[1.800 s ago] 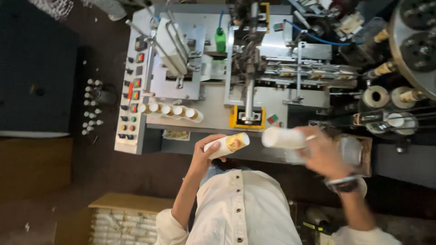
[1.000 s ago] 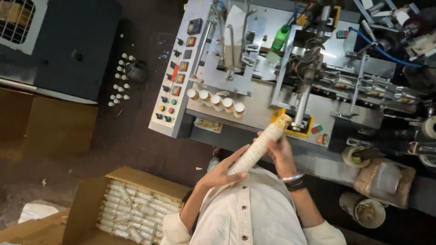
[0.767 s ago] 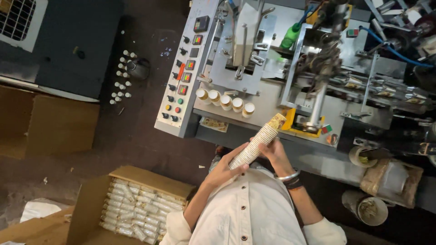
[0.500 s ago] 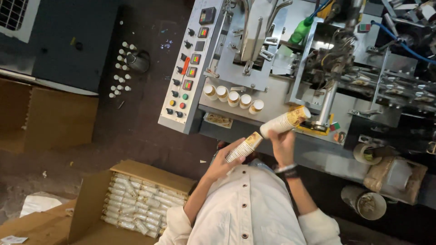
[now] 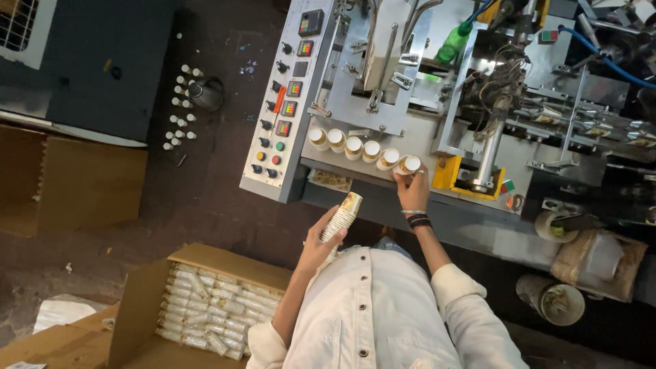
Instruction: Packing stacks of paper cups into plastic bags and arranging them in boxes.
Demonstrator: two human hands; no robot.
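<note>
- Head view: the person's left hand (image 5: 316, 247) is gripping a stack of nested paper cups (image 5: 342, 223), its fingers wrapping round the lower end while the stack is tilting up and to the right, its top end pointing towards the machine.
- The stack is hanging in the air just in front of the person's white buttoned jacket (image 5: 383, 314), below the control panel (image 5: 283, 102) with its coloured buttons.
- The right hand (image 5: 413, 190) is reaching up to the machine's ledge, its fingers closing on the last paper cup (image 5: 409, 165) at the right end of a row of paper cups (image 5: 352, 144) lying side by side there.
- A dark wristband (image 5: 418, 221) is sitting on the right wrist.
- A yellow bracket (image 5: 454, 174) is standing just to the right of the held cup, beside a steel shaft (image 5: 486, 158).
- A green plastic bottle (image 5: 453, 45) is resting on top of the machine.
- An open cardboard box (image 5: 147, 301) packed with sleeves of cups is lying on the floor to the person's left.
- Small white bobbins (image 5: 179, 113) and a dark kettle (image 5: 206, 93) are standing on the floor further left.
</note>
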